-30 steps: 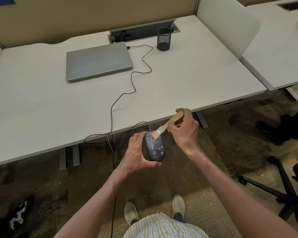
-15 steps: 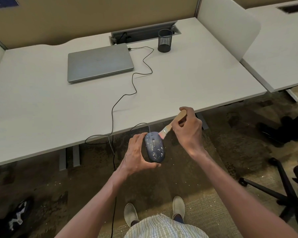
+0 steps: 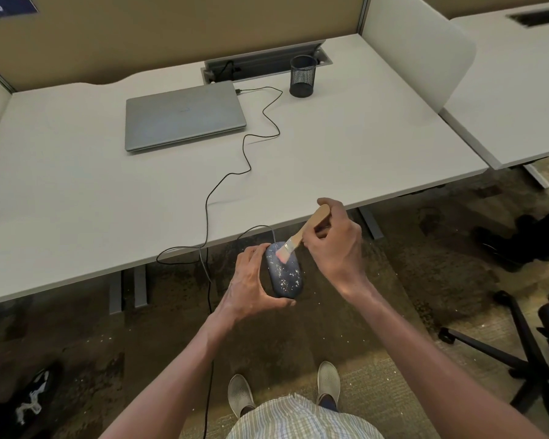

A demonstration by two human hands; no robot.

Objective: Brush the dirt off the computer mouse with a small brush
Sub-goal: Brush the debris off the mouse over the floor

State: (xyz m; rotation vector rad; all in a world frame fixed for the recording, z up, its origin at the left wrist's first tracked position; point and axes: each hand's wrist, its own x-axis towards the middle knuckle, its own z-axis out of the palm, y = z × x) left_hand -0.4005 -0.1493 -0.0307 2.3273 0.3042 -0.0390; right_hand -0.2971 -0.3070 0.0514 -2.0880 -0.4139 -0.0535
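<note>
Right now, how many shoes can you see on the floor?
3: the wearer's left shoe and right shoe at the bottom centre, and a black shoe at the bottom left. Others may be hidden.

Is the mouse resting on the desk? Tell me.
No, the left hand holds the mouse in the air below the desk edge, above the floor.

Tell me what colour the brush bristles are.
Pink, on a light wooden-handled brush; the bristles show best in the head view, resting on the mouse.
</note>
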